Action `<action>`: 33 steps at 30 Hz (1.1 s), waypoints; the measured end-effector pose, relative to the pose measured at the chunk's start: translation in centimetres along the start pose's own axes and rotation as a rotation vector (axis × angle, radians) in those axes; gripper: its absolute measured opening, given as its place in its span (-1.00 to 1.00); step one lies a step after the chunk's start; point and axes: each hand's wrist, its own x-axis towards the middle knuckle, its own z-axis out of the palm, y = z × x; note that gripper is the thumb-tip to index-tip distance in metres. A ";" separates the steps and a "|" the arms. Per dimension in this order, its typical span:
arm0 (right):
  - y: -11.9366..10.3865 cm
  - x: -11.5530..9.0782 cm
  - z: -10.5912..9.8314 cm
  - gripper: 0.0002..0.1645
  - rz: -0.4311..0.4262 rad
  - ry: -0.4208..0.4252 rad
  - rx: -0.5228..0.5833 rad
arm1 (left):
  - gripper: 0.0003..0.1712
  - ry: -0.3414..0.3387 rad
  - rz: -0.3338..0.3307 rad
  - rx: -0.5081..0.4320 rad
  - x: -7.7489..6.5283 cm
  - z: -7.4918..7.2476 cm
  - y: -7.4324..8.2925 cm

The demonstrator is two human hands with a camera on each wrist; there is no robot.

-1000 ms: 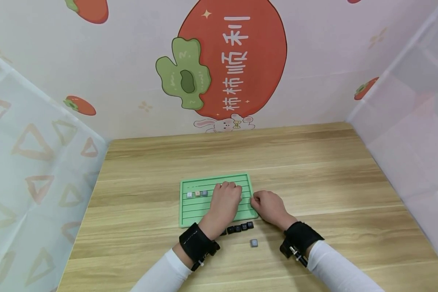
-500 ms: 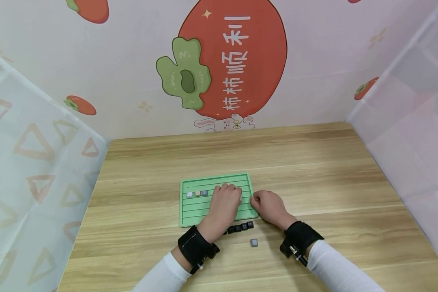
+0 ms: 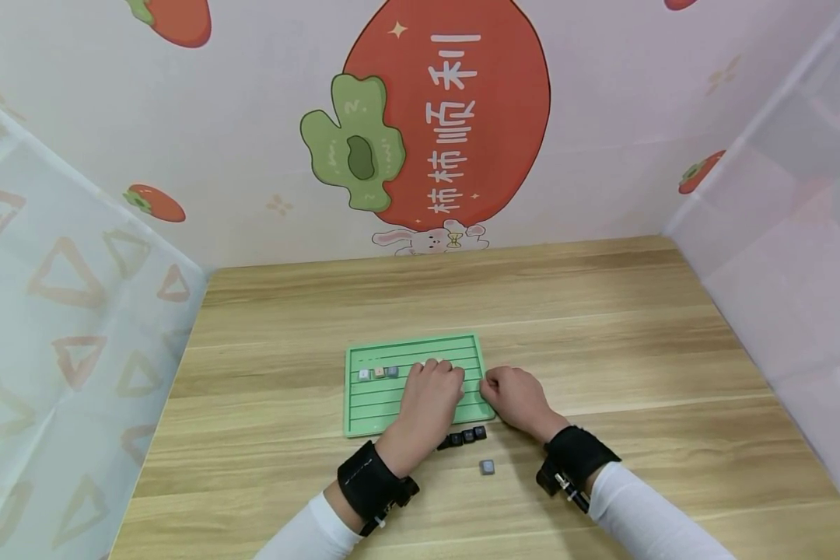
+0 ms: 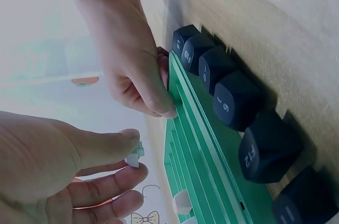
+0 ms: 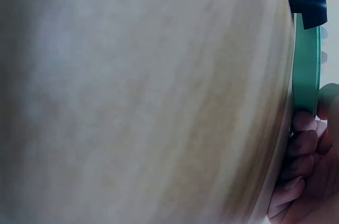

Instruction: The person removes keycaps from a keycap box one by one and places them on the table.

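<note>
A green ridged tray [image 3: 371, 412] lies on the wooden table. My left hand [image 3: 425, 400] is over its right half, and in the left wrist view its thumb and fingertip pinch a small pale keycap [image 4: 134, 157], raised off the ridges. At the tray's right end, my right hand [image 3: 521, 397] grips the edge, its thumb on top and curled fingers against the side. Three keycaps sit in one tray row on the left: a white keycap [image 3: 364, 375], a beige keycap [image 3: 379, 372] and a grey-blue keycap [image 3: 393, 372].
Along the tray's near side stands a row of several black keycaps [image 3: 468, 435], partly hidden by my left wrist in the head view. Closer to me lies a single grey keycap [image 3: 487, 467]. A printed backdrop [image 3: 602, 155] rises behind the table [image 3: 602, 311].
My left hand has drawn back slightly toward me, its wrist shifting a little to the left and covering more of the black keycaps. My right hand and the tray stay in place.
</note>
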 end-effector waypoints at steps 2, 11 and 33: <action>0.0 0.0 0.1 -0.54 0.005 -0.002 -0.003 | -0.85 -0.003 0.004 -0.005 -0.2 -0.1 0.1; 0.0 0.0 0.0 -0.54 0.014 -0.013 -0.002 | -0.85 -0.008 0.003 -0.007 -0.8 -0.2 0.5; 0.0 0.0 0.0 -0.53 0.007 -0.002 -0.018 | -0.82 -0.007 0.033 0.009 -2.0 -0.4 0.8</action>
